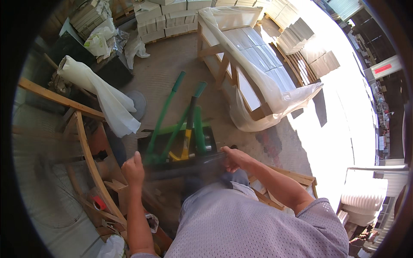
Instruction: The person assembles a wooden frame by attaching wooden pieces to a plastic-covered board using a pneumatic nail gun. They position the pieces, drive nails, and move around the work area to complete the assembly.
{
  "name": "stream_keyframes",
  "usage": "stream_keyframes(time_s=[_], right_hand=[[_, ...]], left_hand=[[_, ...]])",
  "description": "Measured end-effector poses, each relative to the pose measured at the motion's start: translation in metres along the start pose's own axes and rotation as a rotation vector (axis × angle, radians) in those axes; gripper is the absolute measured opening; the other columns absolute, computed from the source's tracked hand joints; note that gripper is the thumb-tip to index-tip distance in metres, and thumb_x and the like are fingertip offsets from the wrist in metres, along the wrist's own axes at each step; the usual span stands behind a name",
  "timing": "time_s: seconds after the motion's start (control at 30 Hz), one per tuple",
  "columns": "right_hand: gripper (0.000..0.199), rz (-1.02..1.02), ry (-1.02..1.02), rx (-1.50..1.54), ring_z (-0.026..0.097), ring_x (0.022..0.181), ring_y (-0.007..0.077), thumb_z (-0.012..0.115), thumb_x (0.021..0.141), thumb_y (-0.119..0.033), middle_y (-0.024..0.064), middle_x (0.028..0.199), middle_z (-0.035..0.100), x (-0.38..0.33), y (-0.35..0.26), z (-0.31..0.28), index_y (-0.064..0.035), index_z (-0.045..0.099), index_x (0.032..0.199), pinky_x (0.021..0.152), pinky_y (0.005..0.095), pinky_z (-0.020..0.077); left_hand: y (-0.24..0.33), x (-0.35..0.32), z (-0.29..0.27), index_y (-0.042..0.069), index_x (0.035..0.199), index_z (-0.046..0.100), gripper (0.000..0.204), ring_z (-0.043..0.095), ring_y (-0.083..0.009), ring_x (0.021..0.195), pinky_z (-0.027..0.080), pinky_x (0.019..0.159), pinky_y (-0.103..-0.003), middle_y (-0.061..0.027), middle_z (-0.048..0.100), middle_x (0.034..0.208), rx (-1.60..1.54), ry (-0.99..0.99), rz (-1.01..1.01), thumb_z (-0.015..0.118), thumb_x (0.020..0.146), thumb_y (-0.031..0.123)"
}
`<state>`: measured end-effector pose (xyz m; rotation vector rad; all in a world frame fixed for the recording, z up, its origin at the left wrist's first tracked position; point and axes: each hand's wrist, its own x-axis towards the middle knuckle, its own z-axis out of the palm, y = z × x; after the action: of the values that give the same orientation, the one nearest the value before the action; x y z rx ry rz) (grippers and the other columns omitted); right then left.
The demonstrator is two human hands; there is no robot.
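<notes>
My left hand [134, 170] is closed in a fist, thumb up, at the left end of a dark bar [185, 167] blurred by motion. My right hand [233, 158] is curled around the bar's right end, its black tip showing past the fingers. Just beyond the bar is a black bin [209, 139] from which long-handled tools stick out. Several green handles [161, 114] rise from it, along with a black and yellow handle [188, 129]. The lower ends of these tools are hidden in the bin.
A plastic-draped wooden crate of wrapped stacks [258, 56] stands ahead right. To the left are a white film roll [92, 81] and a wooden frame [84, 146]. Block stacks on pallets [165, 23] line the back. A wooden pallet [297, 176] is near my right arm.
</notes>
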<state>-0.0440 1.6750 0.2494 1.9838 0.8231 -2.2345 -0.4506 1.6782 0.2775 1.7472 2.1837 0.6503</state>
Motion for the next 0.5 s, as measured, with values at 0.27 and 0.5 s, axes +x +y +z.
stream_keyframes(time_s=[0.27, 0.5], right_hand=[[0.058, -1.055, -0.094, -0.743, 0.056, 0.117, 0.0338, 0.067, 0.085, -0.039, 0.0227, 0.128, 0.055, -0.052, -0.085, 0.007, 0.0008, 0.056, 0.125, 0.100, 0.0428, 0.0442], [0.041, -0.791, -0.298, -0.901, 0.069, 0.080, 0.0343, 0.066, 0.081, -0.029, 0.0225, 0.085, 0.069, -0.030, -0.099, 0.028, 0.0085, 0.066, 0.099, 0.072, 0.0403, 0.0548]], left_hand=[[-0.015, -0.003, 0.026, 0.000, 0.091, 0.062, 0.037, 0.057, -0.0317, 0.065, 0.047, 0.067, -0.048, -0.0156, 0.063, 0.085, -0.096, 0.326, -0.539, 0.056, 0.096, 0.036], [-0.001, -0.010, 0.038, 0.003, 0.104, 0.046, 0.046, 0.066, -0.0348, 0.076, 0.056, 0.069, -0.049, -0.0219, 0.066, 0.095, -1.245, 0.440, -1.241, 0.066, 0.089, 0.041]])
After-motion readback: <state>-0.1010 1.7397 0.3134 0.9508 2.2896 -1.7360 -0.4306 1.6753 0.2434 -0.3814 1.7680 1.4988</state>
